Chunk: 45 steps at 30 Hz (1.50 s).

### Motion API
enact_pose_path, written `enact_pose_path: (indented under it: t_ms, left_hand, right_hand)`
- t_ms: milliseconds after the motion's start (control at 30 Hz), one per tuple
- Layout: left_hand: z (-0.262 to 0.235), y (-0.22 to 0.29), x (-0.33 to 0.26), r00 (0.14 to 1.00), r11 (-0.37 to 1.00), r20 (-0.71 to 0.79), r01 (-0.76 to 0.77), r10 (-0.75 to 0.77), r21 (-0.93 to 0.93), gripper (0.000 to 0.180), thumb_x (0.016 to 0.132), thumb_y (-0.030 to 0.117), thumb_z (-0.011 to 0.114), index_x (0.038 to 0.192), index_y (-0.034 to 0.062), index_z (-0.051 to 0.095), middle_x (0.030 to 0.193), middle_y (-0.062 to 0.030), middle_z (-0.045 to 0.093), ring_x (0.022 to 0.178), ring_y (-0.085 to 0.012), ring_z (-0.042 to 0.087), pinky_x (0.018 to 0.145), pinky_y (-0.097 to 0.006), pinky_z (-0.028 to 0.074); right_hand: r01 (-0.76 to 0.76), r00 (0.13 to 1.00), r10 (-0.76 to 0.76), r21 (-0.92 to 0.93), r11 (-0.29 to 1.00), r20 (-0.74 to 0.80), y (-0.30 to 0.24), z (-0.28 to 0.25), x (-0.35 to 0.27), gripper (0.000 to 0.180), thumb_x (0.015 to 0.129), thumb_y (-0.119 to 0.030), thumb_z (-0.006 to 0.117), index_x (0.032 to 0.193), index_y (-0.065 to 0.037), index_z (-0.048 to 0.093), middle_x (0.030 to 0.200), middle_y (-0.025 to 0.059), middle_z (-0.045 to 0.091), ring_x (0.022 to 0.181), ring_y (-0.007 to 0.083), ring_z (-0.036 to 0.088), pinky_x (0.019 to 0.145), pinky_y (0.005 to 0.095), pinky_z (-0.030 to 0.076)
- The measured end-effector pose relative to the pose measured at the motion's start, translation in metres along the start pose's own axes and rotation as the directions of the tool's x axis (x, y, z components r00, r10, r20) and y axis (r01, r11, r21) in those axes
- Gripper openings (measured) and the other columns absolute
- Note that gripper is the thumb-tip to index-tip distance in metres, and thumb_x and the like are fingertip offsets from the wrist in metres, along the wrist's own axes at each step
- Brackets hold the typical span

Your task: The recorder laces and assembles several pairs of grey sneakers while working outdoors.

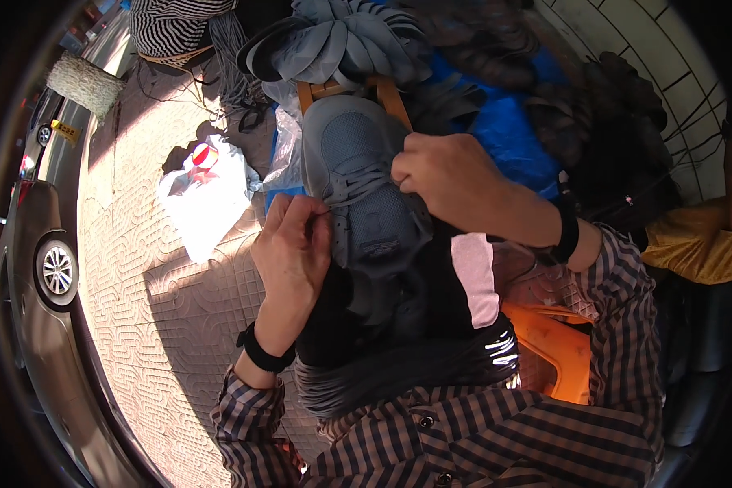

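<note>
A grey mesh shoe upper lies in front of me, its toe pointing away, with grey shoelace crossing the tongue. At its left eyelet edge, my left hand is closed in a pinch on the shoelace. My right hand is closed at the right eyelet edge; whatever its fingers hold is hidden behind them. A thick bundle of dark grey laces lies across my lap. Another dark shoe piece seems to rest just above that bundle, in shade.
Beyond the shoe, grey shoe pieces are piled over a wooden frame. Blue sheeting lies right, a white plastic bag left on paving. An orange plastic stool and pink cloth are at right. A car stands far left.
</note>
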<state>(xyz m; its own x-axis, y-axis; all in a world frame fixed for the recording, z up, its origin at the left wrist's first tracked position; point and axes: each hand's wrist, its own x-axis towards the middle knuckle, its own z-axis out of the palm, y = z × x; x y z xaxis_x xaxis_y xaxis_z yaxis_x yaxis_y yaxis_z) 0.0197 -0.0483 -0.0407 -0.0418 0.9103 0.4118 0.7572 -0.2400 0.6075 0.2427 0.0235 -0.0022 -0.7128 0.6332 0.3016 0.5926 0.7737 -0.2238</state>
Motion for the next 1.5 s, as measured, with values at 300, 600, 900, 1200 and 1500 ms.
enact_pose_path:
  t_ms: [300, 600, 900, 1200, 1500]
  left_hand:
    - [-0.008, 0.015, 0.021, 0.869, 0.822, 0.305, -0.477, 0.389, 0.313, 0.019, 0.070, 0.001, 0.069, 0.083, 0.0062, 0.057, 0.085, -0.0097, 0.055, 0.075, -0.0280, 0.064, 0.064, -0.035, 0.052]
    - [-0.007, 0.033, 0.001, 0.948, 0.910, 0.262, -0.261, 0.179, 0.321, 0.031, 0.077, 0.018, 0.074, 0.101, 0.0065, 0.059, 0.092, -0.0095, 0.055, 0.086, -0.0293, 0.065, 0.064, -0.038, 0.054]
    - [0.006, 0.018, -0.008, 0.979, 0.930, 0.083, -0.204, 0.187, 0.304, 0.022, 0.081, 0.007, 0.065, 0.101, 0.0079, 0.056, 0.091, -0.0115, 0.058, 0.086, -0.0291, 0.065, 0.063, -0.040, 0.053]
    - [0.007, 0.022, 0.007, 0.868, 0.757, 0.282, -0.496, 0.410, 0.426, 0.028, 0.069, 0.002, 0.066, 0.093, 0.0086, 0.056, 0.086, -0.0080, 0.054, 0.082, -0.0267, 0.063, 0.061, -0.036, 0.052]
    - [0.027, 0.053, -0.003, 0.900, 0.918, 0.226, -0.393, 0.374, 0.046, 0.026, 0.080, 0.010, 0.068, 0.103, 0.0060, 0.055, 0.090, -0.0096, 0.053, 0.081, -0.0259, 0.065, 0.058, -0.038, 0.052]
  right_hand:
    - [-0.433, 0.900, 0.355, 0.598, 0.674, 0.252, 0.029, 0.014, -0.007, 0.028, 0.077, -0.021, 0.077, 0.087, 0.004, 0.068, 0.069, 0.0094, 0.066, 0.064, 0.0174, 0.064, 0.063, 0.0303, 0.049]
    - [-0.392, 0.901, 0.434, 0.396, 0.831, -0.019, -0.016, 0.012, -0.034, 0.036, 0.079, -0.028, 0.077, 0.094, 0.002, 0.067, 0.090, 0.0153, 0.064, 0.078, 0.0279, 0.066, 0.071, 0.0369, 0.053]
    - [-0.350, 0.916, 0.381, 0.214, 0.912, -0.123, -0.023, 0.018, -0.035, 0.021, 0.082, -0.007, 0.063, 0.102, 0.001, 0.065, 0.096, 0.0167, 0.064, 0.089, 0.0361, 0.064, 0.081, 0.0439, 0.051]
    - [-0.184, 0.940, 0.227, 0.183, 0.966, -0.256, -0.018, 0.014, -0.035, 0.021, 0.079, 0.001, 0.063, 0.100, -0.001, 0.058, 0.092, 0.0150, 0.065, 0.085, 0.0329, 0.066, 0.073, 0.0402, 0.052]
    - [-0.307, 0.857, 0.485, 0.583, 0.752, -0.174, -0.012, 0.018, -0.037, 0.032, 0.080, 0.002, 0.064, 0.110, -0.002, 0.055, 0.094, 0.0155, 0.068, 0.087, 0.0283, 0.070, 0.076, 0.0353, 0.055]
